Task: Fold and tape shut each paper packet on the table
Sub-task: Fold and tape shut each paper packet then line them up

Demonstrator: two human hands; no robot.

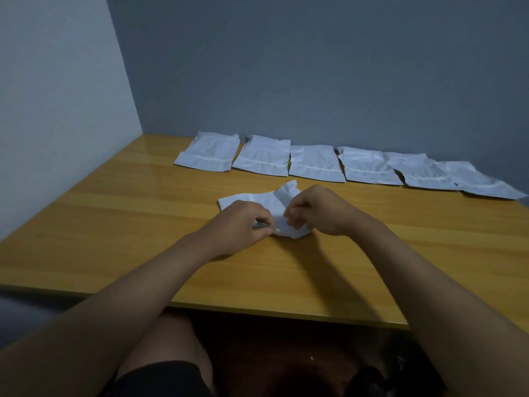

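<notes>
Your left hand [242,224] pinches the near left edge of the crumpled paper packet [272,206] on the table [143,224]; your right hand [317,212] pinches its right side. Beyond that packet, six flat packets [315,163] line the wall.

Seven white paper packets [266,204] — six in a row, one apart — two hands [243,224], one table [114,224]

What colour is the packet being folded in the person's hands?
White, plain with no visible print; the packet shows in the head view, on the table.
</notes>
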